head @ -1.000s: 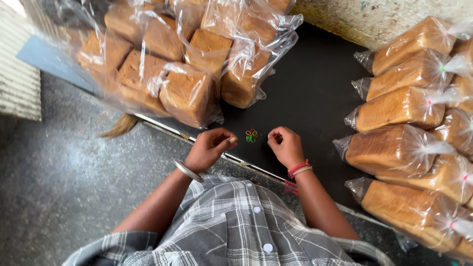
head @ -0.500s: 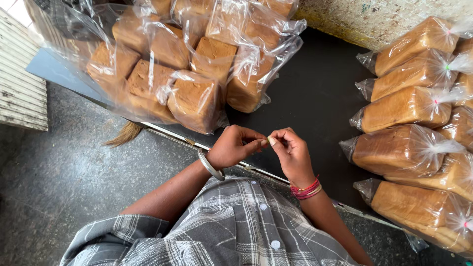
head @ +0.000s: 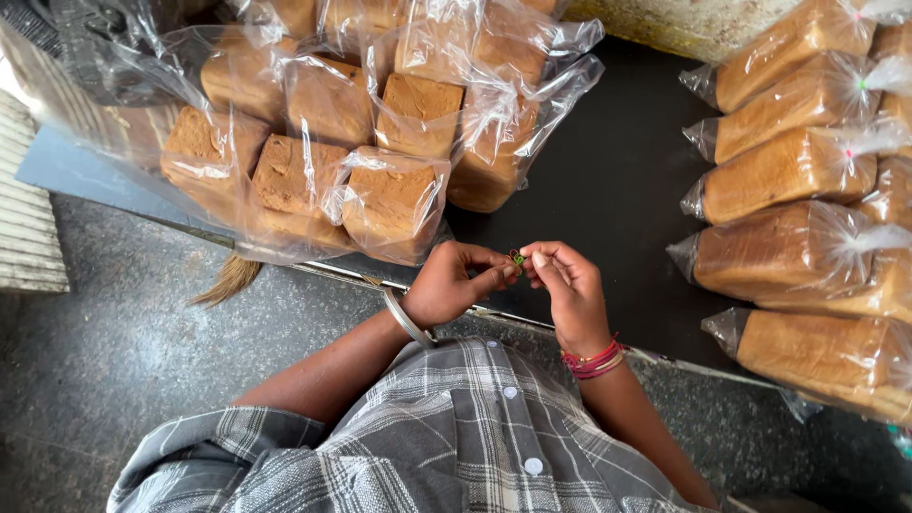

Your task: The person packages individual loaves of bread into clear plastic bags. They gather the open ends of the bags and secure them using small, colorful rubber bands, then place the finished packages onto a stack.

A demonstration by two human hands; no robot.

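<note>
Rubber band, small & green, sits pinched between our left hand & right hand, both closed on it above the dark counter, w/ bagged loaves nearby.

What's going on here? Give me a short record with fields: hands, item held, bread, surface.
left hand: pinches a small band, metal bangle on wrist
right hand: pinches the same band, red threads on wrist
small band: green, tiny, between both hands' fingertips
open-bagged loaves: upright, bags untied, at left
tied loaves: lying stacked, at right
dark table: bare middle
</note>
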